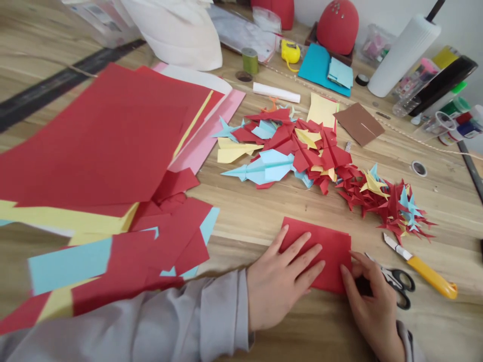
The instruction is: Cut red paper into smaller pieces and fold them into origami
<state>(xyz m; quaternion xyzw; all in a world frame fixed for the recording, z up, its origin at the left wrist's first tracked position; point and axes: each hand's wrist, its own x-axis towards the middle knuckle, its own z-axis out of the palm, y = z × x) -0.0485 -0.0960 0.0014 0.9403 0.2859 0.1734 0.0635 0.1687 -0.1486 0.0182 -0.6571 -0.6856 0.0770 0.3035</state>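
Observation:
A folded sheet of red paper [332, 256] lies on the wooden table in front of me. Across its left part my left hand [283, 276] rests flat, palm down, fingers spread. At the paper's right edge is my right hand [372, 296], its thumb and forefinger closed on the edge and the other fingers curled. Just beyond the right hand lie black-handled scissors [402, 284], partly hidden by it. A craft knife [424, 269] with a yellow handle and bare blade lies farther right.
Folded paper planes [271, 166] and small paper stars [392, 201] are heaped beyond the paper. Large red sheets [113, 141] and colored offcuts [75, 261] cover the left side. A yellow tape measure [290, 52], blue paper [320, 70] and bottles [453, 108] stand or lie at the back.

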